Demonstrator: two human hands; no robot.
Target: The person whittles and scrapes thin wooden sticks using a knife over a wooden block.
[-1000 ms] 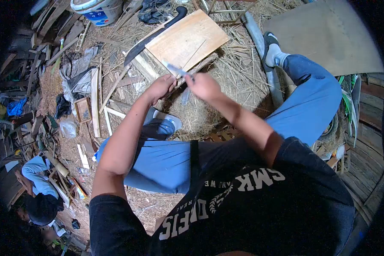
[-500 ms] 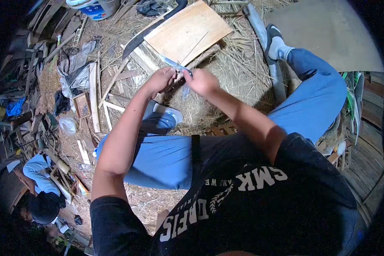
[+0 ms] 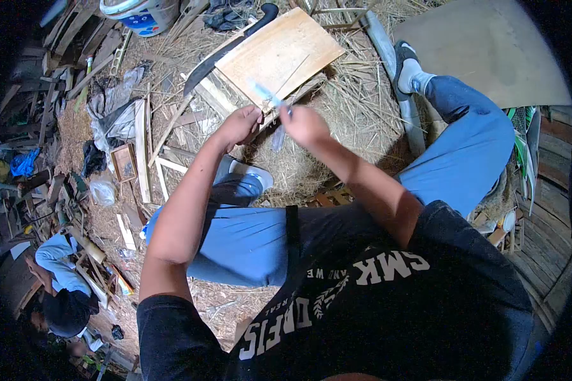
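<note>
My right hand (image 3: 305, 124) is closed around the handle of a knife (image 3: 264, 93). Its pale, motion-blurred blade points up and left over the near edge of a flat wooden board (image 3: 279, 51). Close beside it, my left hand (image 3: 240, 126) is closed, fingertips pinched on the near end of what looks like a thin stick (image 3: 297, 68). That stick slants up over the board; its held end is partly hidden by the fingers and blade. A large dark-bladed machete (image 3: 203, 71) with a curved black handle lies along the board's left side.
Straw and wood scraps cover the ground. A white bucket (image 3: 147, 14) stands at the top left, near a small wooden frame (image 3: 124, 162). A grey sheet (image 3: 483, 54) lies at the upper right. Another person (image 3: 70, 308) sits at the lower left among wood pieces.
The knife has swung up and away from my left fingertips, its blade now steeper and blurred. My right hand has shifted slightly right; my left hand stays nearly in place.
</note>
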